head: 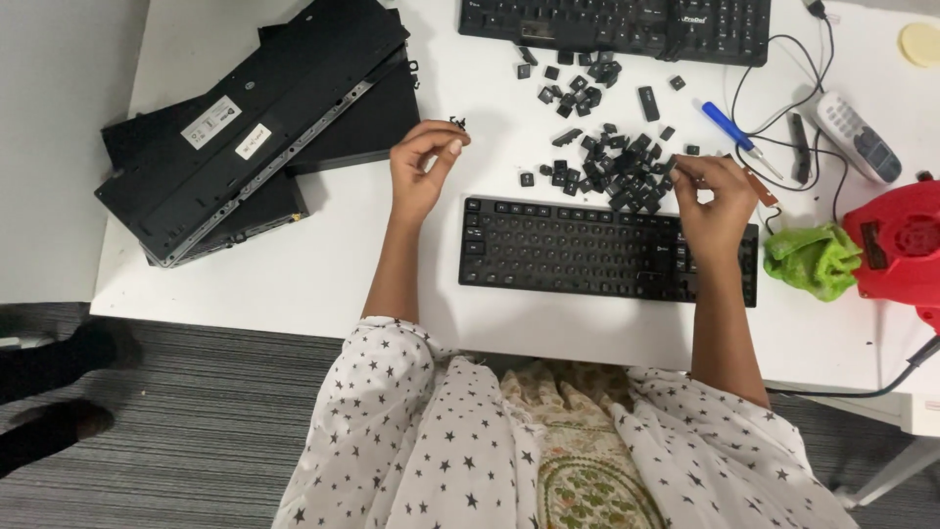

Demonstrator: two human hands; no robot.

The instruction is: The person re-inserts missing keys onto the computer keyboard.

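A black keyboard [578, 245] lies on the white table [323, 274] in front of me, most of its keycaps off. Beyond it is a pile of loose black keycaps [612, 167]. My left hand [421, 171] hovers left of the keyboard, fingertips pinched near a small black keycap [457, 122]; whether it grips the cap I cannot tell. My right hand [715, 201] is over the keyboard's right end, its fingers pinched on a small thin tool [682, 176] beside the pile.
Stacked upturned black keyboards [255, 122] lie at the left. Another keyboard [617, 24] sits at the far edge. At the right are a blue screwdriver [734, 132], a grey remote [860, 137], a green cloth [813, 257], a red blower [906, 245] and cables.
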